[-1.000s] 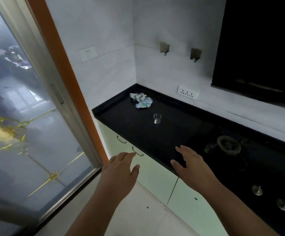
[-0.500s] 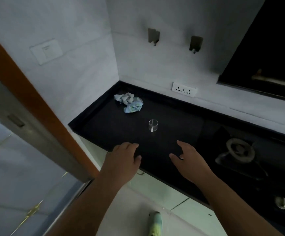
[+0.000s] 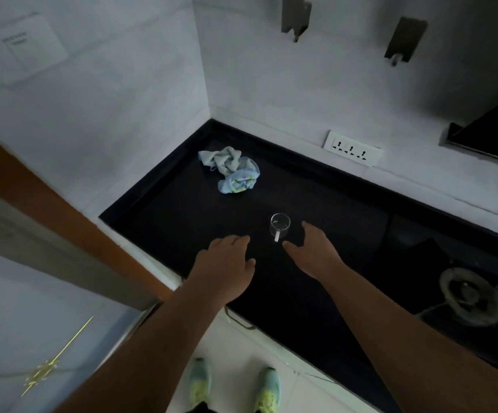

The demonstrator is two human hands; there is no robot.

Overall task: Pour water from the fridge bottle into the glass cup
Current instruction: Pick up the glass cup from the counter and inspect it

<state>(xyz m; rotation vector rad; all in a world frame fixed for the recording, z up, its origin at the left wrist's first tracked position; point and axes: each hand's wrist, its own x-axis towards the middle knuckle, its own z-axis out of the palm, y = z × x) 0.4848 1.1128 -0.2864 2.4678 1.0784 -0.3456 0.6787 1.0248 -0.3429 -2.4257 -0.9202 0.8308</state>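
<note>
A small clear glass cup (image 3: 279, 225) with a handle stands upright on the black countertop (image 3: 164, 216). My right hand (image 3: 313, 251) hovers just right of the cup, fingers spread, thumb close to the handle, holding nothing. My left hand (image 3: 226, 263) is open over the counter's front edge, left of the cup and apart from it. No bottle or fridge is in view.
A crumpled blue-grey cloth (image 3: 231, 169) lies near the counter's back left corner. A gas burner (image 3: 469, 296) sits at the right. A wall socket strip (image 3: 352, 152) and two hooks (image 3: 295, 17) are on the back wall. A glass door (image 3: 33, 338) is at left.
I have stepped closer and the view tilted down. Both hands moved forward over the counter; my right hand now reaches right beside the cup.
</note>
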